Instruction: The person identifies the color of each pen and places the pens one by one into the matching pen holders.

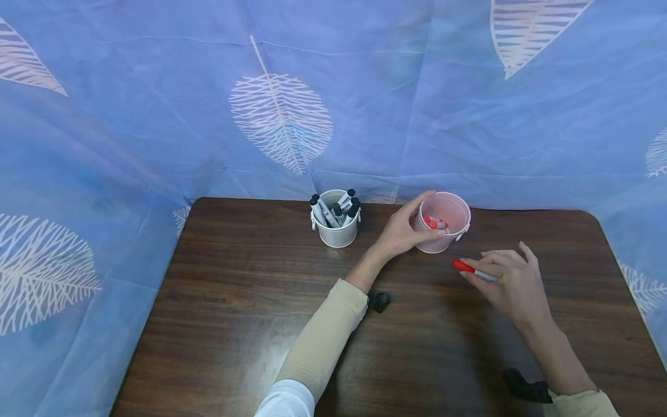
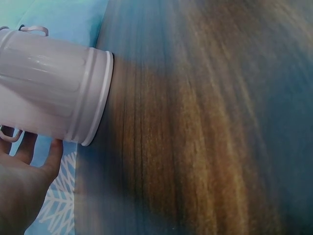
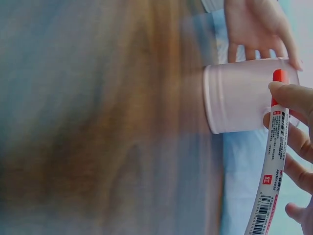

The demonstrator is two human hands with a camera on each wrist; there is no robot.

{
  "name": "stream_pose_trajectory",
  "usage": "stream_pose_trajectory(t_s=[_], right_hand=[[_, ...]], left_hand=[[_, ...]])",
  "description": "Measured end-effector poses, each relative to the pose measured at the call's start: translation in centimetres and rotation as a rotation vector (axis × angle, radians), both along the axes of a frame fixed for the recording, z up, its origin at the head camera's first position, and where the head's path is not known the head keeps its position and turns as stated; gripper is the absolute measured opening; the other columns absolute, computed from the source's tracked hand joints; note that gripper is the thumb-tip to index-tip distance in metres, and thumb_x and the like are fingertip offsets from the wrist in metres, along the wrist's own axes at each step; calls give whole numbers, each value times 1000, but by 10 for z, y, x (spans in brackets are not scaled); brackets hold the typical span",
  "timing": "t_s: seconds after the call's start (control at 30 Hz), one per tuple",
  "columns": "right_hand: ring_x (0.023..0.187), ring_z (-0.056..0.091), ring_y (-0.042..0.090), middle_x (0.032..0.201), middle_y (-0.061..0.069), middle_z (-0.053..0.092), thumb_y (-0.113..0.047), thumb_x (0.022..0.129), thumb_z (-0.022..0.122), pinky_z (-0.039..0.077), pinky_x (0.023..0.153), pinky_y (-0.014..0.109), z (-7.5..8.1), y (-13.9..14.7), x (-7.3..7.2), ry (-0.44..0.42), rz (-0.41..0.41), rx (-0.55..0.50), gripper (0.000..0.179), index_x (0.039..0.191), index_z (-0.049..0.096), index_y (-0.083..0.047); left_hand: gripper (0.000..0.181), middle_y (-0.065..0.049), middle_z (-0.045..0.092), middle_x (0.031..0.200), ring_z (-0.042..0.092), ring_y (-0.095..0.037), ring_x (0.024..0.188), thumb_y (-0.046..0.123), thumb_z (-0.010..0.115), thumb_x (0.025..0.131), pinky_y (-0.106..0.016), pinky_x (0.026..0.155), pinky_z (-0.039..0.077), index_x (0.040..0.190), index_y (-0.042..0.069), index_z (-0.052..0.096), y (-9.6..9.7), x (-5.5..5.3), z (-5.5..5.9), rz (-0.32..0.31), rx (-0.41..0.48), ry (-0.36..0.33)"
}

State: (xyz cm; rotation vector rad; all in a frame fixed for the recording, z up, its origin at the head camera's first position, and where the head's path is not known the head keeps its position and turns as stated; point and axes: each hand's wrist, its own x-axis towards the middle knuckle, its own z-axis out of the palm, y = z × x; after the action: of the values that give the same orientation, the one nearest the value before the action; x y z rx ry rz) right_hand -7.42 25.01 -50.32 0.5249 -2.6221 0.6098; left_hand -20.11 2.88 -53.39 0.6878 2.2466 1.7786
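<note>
A small pink bucket (image 1: 443, 240) stands near the table's back edge with a few red-capped markers (image 1: 434, 222) inside. My left hand (image 1: 398, 231) grips its left side, thumb in front and fingers behind; the left wrist view shows those fingertips (image 2: 56, 149) against the bucket wall (image 2: 54, 83). To the right and nearer, my right hand (image 1: 513, 284) pinches a red-capped marker (image 1: 473, 270) between thumb and fingers, apart from the bucket. The right wrist view shows the white printed barrel of this marker (image 3: 273, 161), its red cap on.
A white bucket (image 1: 337, 236) with several black-capped markers (image 1: 333, 211) stands left of my left hand. Both buckets are on a dark wooden table (image 1: 234, 301). Blue cloth with white leaf prints (image 1: 365, 104) hangs behind the table's back edge.
</note>
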Motion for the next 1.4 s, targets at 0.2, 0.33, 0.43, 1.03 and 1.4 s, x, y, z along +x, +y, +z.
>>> stream_pose_trajectory(t_s=[0.2,0.33,0.43,1.03,1.4], right_hand=[[90,64,36,81,15,73,-77,89,37,18,111,69,10,-3,-7,15,4,19,84,98,80,-5],[90,64,36,81,15,73,-75,90,37,17,110,69,17,-2,-11,39,23,16,83,100,80,-4],[90,63,37,81,17,72,-73,91,38,17,110,70,24,-1,-17,75,46,13,82,100,79,-2],[93,63,43,90,25,72,-8,70,89,15,115,60,94,-10,-75,177,-43,-116,34,101,78,-1],[92,66,42,93,22,73,-12,73,89,21,115,56,103,-26,-94,172,-66,-229,30,100,79,-4]], left_hand=[[83,9,48,144,48,-12,131,33,84,81,-27,103,41,150,39,38,0,1,-2,-8,11,2],[83,9,49,143,48,-12,129,32,84,81,-27,102,42,150,38,38,1,1,-2,-12,15,5],[82,8,49,144,48,-11,129,31,83,82,-27,102,42,150,38,38,1,1,-2,-16,17,5],[86,5,47,148,46,-16,133,25,86,79,-26,104,40,152,32,39,-2,-1,-3,7,33,-3],[84,13,44,148,43,-2,131,31,83,82,-27,107,38,152,36,37,0,-1,-5,-3,20,16]])
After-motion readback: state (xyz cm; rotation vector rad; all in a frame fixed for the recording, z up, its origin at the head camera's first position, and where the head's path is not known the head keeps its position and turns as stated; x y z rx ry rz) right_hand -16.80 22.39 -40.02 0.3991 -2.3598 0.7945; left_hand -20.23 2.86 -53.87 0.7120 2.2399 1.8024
